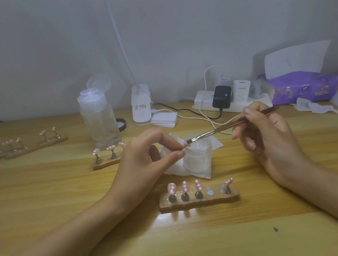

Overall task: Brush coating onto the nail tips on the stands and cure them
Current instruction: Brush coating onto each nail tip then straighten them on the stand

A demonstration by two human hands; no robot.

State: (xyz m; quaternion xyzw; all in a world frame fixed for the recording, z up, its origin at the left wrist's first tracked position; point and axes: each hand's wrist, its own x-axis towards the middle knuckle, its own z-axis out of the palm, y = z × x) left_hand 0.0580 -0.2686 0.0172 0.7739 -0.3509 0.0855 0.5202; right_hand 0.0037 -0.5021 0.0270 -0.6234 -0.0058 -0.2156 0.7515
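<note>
wall [171, 20]: plain grey-white | table [44, 198]: light wood, glare patches

Home nail-craft desk, wooden tabletop [44, 198], power strip [233, 100] with chargers, tissue pack [304, 86], plain wall [45, 47]

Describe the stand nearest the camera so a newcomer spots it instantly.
On the desk, find the white jar at centre; this stand lies just in front, nearest the camera. The other stands sit farther back and left. Only it shows a bare metal disc among four pink nail tips.
</note>
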